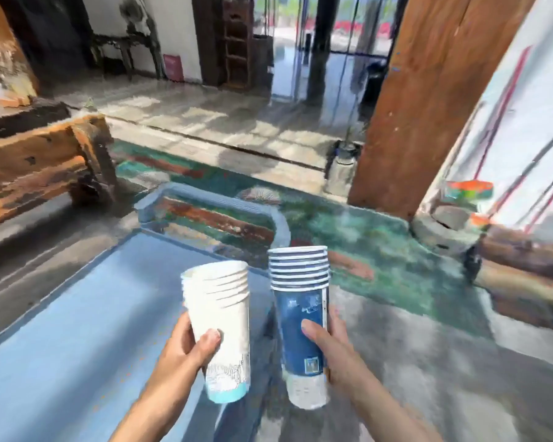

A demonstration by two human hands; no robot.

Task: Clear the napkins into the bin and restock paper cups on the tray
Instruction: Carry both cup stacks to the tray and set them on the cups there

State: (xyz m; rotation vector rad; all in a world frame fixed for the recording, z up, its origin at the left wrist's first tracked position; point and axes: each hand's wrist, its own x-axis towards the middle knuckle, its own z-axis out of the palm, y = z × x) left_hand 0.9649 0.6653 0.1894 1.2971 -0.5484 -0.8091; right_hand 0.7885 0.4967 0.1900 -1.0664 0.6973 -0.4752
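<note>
My left hand (189, 346) grips a stack of several white paper cups (219, 317) with a pale blue band at the bottom, held upright and slightly tilted. My right hand (329, 342) grips a second stack of several blue paper cups (300, 314) with white rims, also upright. Both stacks are held side by side in front of me, above the floor and the edge of a blue glossy table (61, 339). The picture is blurred. No tray, bin or napkins can be made out.
A wooden bench (42, 161) stands at the left. A thick wooden pillar (428, 100) rises at the right, with a white banner (508, 122) beside it. A green patterned rug (348, 224) covers the floor ahead. Glass doors (326, 43) lie at the back.
</note>
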